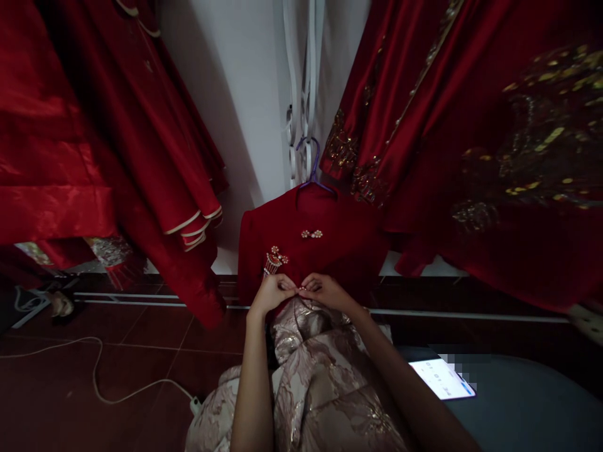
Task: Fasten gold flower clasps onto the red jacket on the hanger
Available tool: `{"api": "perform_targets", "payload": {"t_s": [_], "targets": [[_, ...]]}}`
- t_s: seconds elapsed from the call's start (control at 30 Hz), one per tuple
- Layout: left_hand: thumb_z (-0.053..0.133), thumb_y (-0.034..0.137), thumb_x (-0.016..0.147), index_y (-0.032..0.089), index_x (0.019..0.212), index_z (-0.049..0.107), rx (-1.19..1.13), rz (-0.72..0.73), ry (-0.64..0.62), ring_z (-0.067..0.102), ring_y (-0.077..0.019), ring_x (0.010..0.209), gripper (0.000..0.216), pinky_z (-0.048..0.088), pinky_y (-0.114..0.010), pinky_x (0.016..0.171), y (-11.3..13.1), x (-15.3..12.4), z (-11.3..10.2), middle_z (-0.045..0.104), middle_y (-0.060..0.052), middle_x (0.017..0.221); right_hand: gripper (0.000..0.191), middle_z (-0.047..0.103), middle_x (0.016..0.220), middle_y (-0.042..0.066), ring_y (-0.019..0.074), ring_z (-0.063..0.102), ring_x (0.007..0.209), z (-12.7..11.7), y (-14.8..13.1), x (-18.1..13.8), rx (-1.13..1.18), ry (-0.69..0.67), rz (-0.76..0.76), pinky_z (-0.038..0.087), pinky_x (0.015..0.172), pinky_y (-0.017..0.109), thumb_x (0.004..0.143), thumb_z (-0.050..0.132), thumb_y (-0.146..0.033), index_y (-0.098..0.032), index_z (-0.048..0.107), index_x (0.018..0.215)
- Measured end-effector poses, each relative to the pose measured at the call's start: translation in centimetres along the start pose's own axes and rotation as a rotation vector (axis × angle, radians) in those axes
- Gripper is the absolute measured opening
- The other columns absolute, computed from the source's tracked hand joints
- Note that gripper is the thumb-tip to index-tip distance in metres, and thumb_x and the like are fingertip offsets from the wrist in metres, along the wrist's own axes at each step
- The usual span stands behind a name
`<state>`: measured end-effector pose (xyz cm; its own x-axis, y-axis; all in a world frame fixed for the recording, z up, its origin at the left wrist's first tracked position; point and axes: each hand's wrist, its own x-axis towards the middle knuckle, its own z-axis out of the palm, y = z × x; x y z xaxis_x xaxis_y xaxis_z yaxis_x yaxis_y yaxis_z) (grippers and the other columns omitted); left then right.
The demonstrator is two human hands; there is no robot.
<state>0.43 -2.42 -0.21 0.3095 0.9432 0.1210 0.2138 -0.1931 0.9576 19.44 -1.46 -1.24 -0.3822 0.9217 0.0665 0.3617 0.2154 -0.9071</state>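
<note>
A red jacket [348, 235] hangs in front of me on a purple hanger [315, 177]. One beaded clasp [311, 234] sits below its neckline, and a beaded tassel brooch [275, 260] is on its left side. My left hand [273, 292] and my right hand [324, 290] meet at the jacket's lower front, thumbs and fingertips pinched together. Between them a small pearly clasp shows, mostly hidden by the fingers. A pale patterned fabric [330, 364] with a metallic sheen spreads below the hands.
Red garments [179, 157] hang at the left, and red garments with gold sequins [532, 144] at the right. Behind is a white scrolled metal frame [301, 81]. A lit phone [443, 379] lies on a grey round surface [522, 408]. A white cord [98, 370] crosses the tiled floor.
</note>
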Motion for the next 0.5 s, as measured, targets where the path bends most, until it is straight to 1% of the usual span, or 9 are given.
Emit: {"api": "perform_targets", "payload": {"t_s": [0.07,0.13,0.17,0.23,0.33,0.4,0.43,0.5], "targets": [[0.072,0.034,0.061,0.012,0.071,0.064,-0.028,0.003,-0.004,0.059,-0.0120,0.066,0.026,0.046,-0.023,0.065,0.1,0.0,0.1,0.066,-0.005,0.071,0.038,0.064,0.074,0.004,0.0123,0.060,0.071,-0.2,-0.2,0.0,0.029,-0.024,0.003,0.048,0.069,0.026,0.063,0.069,-0.044,-0.013,0.060,0.082],[0.073,0.034,0.060,0.011,0.073,0.063,-0.085,-0.004,0.018,0.058,-0.0113,0.066,0.028,0.046,-0.023,0.066,0.3,0.1,0.2,0.066,-0.005,0.070,0.038,0.064,0.075,0.004,0.0122,0.059,0.071,-0.8,-0.7,-0.3,0.059,-0.057,0.012,0.048,0.070,0.027,0.063,0.069,-0.044,-0.013,0.060,0.084],[0.074,0.034,0.059,0.011,0.076,0.062,-0.133,-0.011,0.050,0.058,-0.0108,0.065,0.031,0.047,-0.023,0.066,0.4,0.2,0.3,0.065,-0.004,0.071,0.038,0.064,0.076,0.004,0.0121,0.059,0.072,-1.3,-1.2,-0.5,0.078,-0.087,0.019,0.047,0.071,0.027,0.063,0.069,-0.043,-0.013,0.059,0.084],[0.073,0.039,0.060,0.013,0.085,0.061,-0.266,-0.028,0.160,0.058,-0.0102,0.066,0.038,0.048,-0.023,0.066,0.8,0.5,0.5,0.065,-0.004,0.076,0.039,0.065,0.080,0.005,0.0122,0.060,0.074,-2.4,-2.3,-1.1,0.126,-0.191,0.042,0.047,0.074,0.027,0.063,0.070,-0.042,-0.013,0.059,0.086],[0.062,0.049,0.069,0.014,0.098,0.059,-0.486,-0.041,0.316,0.061,-0.0122,0.077,0.045,0.050,-0.026,0.073,1.4,1.0,0.8,0.066,-0.007,0.094,0.038,0.065,0.084,0.005,0.0125,0.060,0.078,-4.2,-4.2,-2.4,0.190,-0.367,0.080,0.046,0.075,0.027,0.062,0.071,-0.041,-0.014,0.059,0.086],[0.057,0.051,0.074,0.015,0.101,0.061,-0.591,-0.028,0.353,0.061,-0.0137,0.088,0.045,0.050,-0.027,0.078,1.7,1.2,0.9,0.062,-0.010,0.110,0.038,0.065,0.083,0.004,0.0124,0.060,0.077,-5.1,-5.1,-3.0,0.210,-0.433,0.100,0.046,0.074,0.026,0.060,0.072,-0.040,-0.014,0.059,0.084],[0.058,0.049,0.074,0.015,0.102,0.062,-0.627,-0.018,0.356,0.061,-0.0138,0.090,0.044,0.049,-0.027,0.080,1.8,1.2,0.9,0.060,-0.010,0.116,0.037,0.065,0.081,0.003,0.0122,0.060,0.075,-5.3,-5.4,-3.2,0.220,-0.452,0.108,0.045,0.073,0.026,0.059,0.072,-0.040,-0.014,0.059,0.083],[0.061,0.045,0.073,0.017,0.102,0.063,-0.671,0.000,0.365,0.061,-0.0128,0.090,0.041,0.049,-0.026,0.081,1.9,1.2,0.8,0.056,-0.010,0.122,0.037,0.065,0.079,0.003,0.0121,0.060,0.074,-5.4,-5.6,-3.4,0.241,-0.474,0.115,0.045,0.071,0.025,0.059,0.073,-0.039,-0.013,0.059,0.081]]}}
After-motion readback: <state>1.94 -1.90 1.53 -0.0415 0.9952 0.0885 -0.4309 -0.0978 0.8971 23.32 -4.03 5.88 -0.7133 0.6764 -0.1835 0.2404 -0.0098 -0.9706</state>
